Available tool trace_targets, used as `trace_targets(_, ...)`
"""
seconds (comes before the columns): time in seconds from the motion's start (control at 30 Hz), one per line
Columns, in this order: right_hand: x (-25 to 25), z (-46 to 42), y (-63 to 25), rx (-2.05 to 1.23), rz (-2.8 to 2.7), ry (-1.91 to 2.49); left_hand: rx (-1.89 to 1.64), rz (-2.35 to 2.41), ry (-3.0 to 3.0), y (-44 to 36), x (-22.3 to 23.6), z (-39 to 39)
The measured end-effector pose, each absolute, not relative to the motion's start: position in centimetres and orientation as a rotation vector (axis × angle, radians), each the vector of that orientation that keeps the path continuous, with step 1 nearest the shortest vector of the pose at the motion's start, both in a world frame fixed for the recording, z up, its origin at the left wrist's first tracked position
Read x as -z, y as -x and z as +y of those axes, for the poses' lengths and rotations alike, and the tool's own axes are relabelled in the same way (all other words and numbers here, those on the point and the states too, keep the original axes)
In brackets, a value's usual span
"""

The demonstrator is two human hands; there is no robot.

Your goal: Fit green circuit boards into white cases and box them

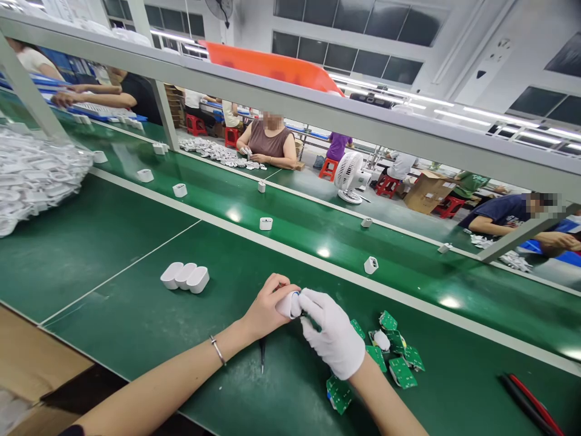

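Note:
My left hand [267, 309], bare, is closed around a white plastic housing [285, 306], tilted with its open end to the right. At that end are the bent fingers of my right hand [333, 333], in a white glove; a bit of blue shows between them, and whatever they pinch is mostly hidden. Right of the glove lies a loose group of green circuit boards [402, 372], with one more board [339, 393] nearer me. Black tweezers [262, 354] lie below my left hand. Three white housings [198, 280] stand in a touching row to the left.
Beyond a pale divider strip [236, 235], spaced white housings [265, 224] stand on the green belt. A bag of white parts [36, 175] sits far left. Red-and-black-handled pliers [529, 396] lie at right. A shelf rail [281, 103] crosses above; people work opposite.

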State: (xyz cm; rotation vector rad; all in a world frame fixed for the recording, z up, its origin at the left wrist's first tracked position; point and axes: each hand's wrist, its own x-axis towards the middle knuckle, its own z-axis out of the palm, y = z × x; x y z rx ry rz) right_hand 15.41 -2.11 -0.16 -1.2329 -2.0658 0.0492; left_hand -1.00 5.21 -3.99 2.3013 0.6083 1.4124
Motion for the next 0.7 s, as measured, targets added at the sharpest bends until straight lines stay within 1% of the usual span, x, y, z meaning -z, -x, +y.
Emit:
trace_targets(0.2,-1.3,-2.8,-15.1,-0.259,-2.05,1.27,-1.39,0.59,-2.339,0.9,3.8,4.9)
trace_targets(0.3,-0.7,-2.7,-14.3,-0.363,-1.794,1.36,-1.429,0.609,-2.375,0.8,3.5,4.6)
trace_targets(0.37,0.1,-2.7,-13.5,-0.364,-1.638,1.473,-1.475,0.651,-2.389,0.7,3.4,4.4)
trace_targets(0.5,2.0,-2.3,-12.3,-0.288,-1.563,1.601,-1.564,0.699,-2.407,0.3,3.1,3.6)
trace_targets(0.7,2.7,-1.9,-12.1,-0.237,-1.524,1.554,-1.658,0.704,-2.428,0.1,2.9,2.9)
